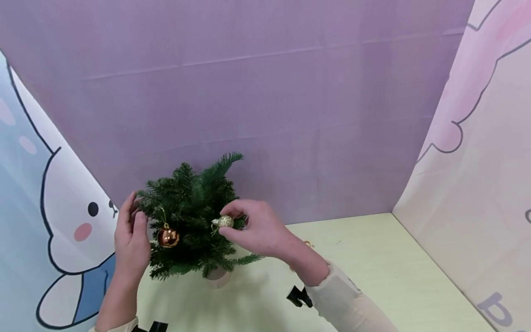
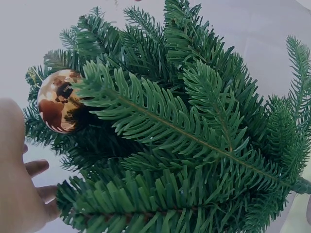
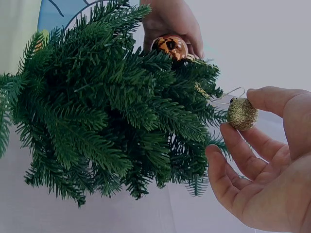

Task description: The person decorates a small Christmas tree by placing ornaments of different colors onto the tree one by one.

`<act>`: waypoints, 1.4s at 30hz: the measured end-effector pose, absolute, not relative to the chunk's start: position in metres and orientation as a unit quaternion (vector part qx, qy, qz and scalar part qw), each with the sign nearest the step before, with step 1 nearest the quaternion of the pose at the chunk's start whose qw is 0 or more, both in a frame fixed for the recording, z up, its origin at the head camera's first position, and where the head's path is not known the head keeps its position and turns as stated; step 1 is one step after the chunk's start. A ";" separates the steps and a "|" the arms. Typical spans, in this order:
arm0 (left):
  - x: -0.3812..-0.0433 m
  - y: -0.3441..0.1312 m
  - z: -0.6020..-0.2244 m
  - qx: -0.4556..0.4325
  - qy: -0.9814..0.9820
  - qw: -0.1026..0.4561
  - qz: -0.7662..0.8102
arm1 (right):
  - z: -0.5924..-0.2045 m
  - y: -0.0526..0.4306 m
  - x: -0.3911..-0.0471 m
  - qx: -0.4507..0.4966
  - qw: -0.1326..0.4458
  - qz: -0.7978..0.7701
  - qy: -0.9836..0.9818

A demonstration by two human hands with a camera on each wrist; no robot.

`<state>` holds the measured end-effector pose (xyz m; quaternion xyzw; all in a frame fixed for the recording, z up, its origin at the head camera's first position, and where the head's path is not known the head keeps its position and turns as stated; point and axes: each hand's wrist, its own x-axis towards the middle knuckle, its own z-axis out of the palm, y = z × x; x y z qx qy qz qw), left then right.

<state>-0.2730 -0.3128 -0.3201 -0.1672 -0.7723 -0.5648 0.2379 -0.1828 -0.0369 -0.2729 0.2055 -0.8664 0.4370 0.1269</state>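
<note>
A small green artificial Christmas tree (image 1: 188,221) stands at the left of the table in the head view. Between thumb and fingertips, my right hand (image 1: 259,228) pinches a glittery gold bauble (image 3: 242,114) at the tree's right side. A thin wire hook at the bauble's top points toward the branches in the right wrist view. On the left side of the tree hangs a shiny copper bauble (image 1: 168,237) from a gold loop. My left hand (image 1: 132,235) rests beside the left branches, its fingers loosely extended and partly behind the needles (image 2: 73,194).
The tree's pale pot (image 1: 217,277) is on the light green table (image 1: 352,258). More ornaments (image 1: 308,244) lie partly hidden behind the right forearm. A purple backdrop (image 1: 265,101) rises behind, with cartoon-printed panels on the left (image 1: 70,221) and right (image 1: 489,184).
</note>
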 end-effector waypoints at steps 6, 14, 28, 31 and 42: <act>-0.272 -0.312 -0.320 -0.182 -0.781 0.220 -0.555 | -0.274 -0.040 -0.186 0.201 0.129 0.432 -0.869; -0.273 -0.313 -0.323 -0.194 -0.772 0.229 -0.560 | -0.273 -0.045 -0.191 0.199 0.122 0.436 -0.869; -0.263 -0.309 -0.328 -0.216 -0.763 0.314 -0.523 | -0.269 -0.051 -0.189 0.209 0.133 0.434 -0.866; -0.252 -0.301 -0.324 -0.229 -0.739 0.379 -0.508 | -0.270 -0.051 -0.189 0.208 0.136 0.441 -0.863; -0.215 -0.264 -0.298 -0.332 -0.699 0.479 -0.415 | -0.265 -0.055 -0.189 0.224 0.146 0.452 -0.851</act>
